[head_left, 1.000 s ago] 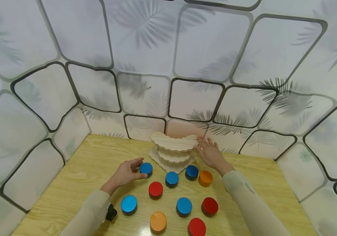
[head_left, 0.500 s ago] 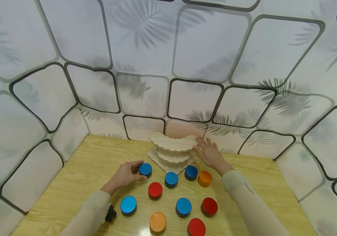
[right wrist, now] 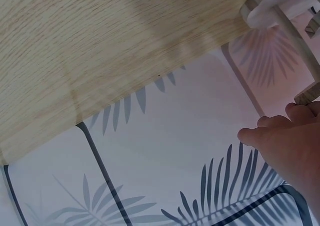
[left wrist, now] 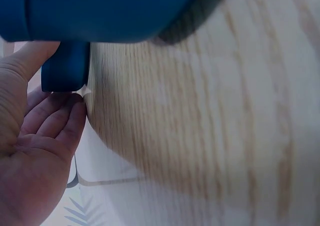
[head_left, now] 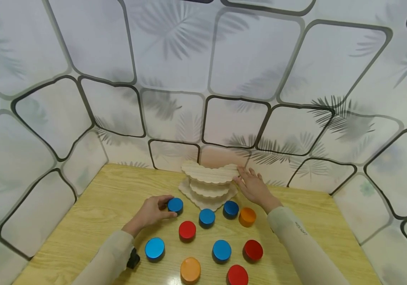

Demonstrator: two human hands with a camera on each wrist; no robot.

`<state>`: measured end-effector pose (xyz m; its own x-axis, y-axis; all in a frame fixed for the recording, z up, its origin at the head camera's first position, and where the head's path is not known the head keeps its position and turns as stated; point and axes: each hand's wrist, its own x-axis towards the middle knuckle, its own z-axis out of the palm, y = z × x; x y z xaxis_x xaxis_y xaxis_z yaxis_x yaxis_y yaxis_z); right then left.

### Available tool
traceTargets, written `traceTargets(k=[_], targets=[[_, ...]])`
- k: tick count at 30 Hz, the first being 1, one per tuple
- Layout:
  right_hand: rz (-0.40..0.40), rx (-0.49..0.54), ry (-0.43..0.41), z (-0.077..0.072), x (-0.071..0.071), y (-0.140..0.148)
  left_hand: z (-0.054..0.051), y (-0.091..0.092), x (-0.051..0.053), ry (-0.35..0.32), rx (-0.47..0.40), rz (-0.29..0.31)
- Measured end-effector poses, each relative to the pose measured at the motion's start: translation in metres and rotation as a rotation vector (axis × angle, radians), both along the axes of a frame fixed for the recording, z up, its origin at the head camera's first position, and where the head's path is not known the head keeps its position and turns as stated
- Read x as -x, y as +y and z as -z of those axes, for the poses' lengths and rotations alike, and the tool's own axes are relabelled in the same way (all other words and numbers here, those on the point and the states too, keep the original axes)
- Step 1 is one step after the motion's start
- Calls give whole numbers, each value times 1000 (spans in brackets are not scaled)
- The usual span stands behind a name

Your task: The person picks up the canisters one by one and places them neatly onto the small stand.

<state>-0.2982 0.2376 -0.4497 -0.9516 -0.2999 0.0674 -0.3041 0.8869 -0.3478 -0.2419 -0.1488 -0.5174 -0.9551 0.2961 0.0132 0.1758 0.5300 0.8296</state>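
Note:
In the head view my left hand (head_left: 151,211) holds a blue round tin (head_left: 175,205) at its left side, thumb in front and fingers behind. The left wrist view shows the thumb and fingers on either side of this tin (left wrist: 65,68). My right hand (head_left: 255,187) touches the right end of the top tier of a pale wooden stand (head_left: 208,174) with scalloped tiers. Its fingers look extended in the head view; in the right wrist view the fingertips meet the end of a wooden piece (right wrist: 309,93). Their far side is hidden.
Near the stand are blue tins (head_left: 207,217), (head_left: 231,209) and an orange tin (head_left: 247,216). Several red, blue and orange tins stand closer, including a red tin (head_left: 187,230). A patterned curtain (head_left: 174,114) borders the wooden table (head_left: 107,198).
My left hand has closed slightly around the blue tin, its thumb and fingers nearer to it. The right hand stays at the stand's edge, and the other tins have not moved.

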Motion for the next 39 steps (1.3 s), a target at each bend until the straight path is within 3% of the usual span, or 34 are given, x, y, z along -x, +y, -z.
traceTargets(k=[10,16,26,39], targets=[[7,-12,-19,-1,1,0,1,0,1,-18,-20,-21],[7,-5,-24,-2,0,0,-4,0,1,-15,-45,-63],[3,-5,-30,-1,-1,-1,-23,-1,3,15,-109,-89],[-1,2,-18,-1,0,0,-52,11,10,67,-85,-93]])
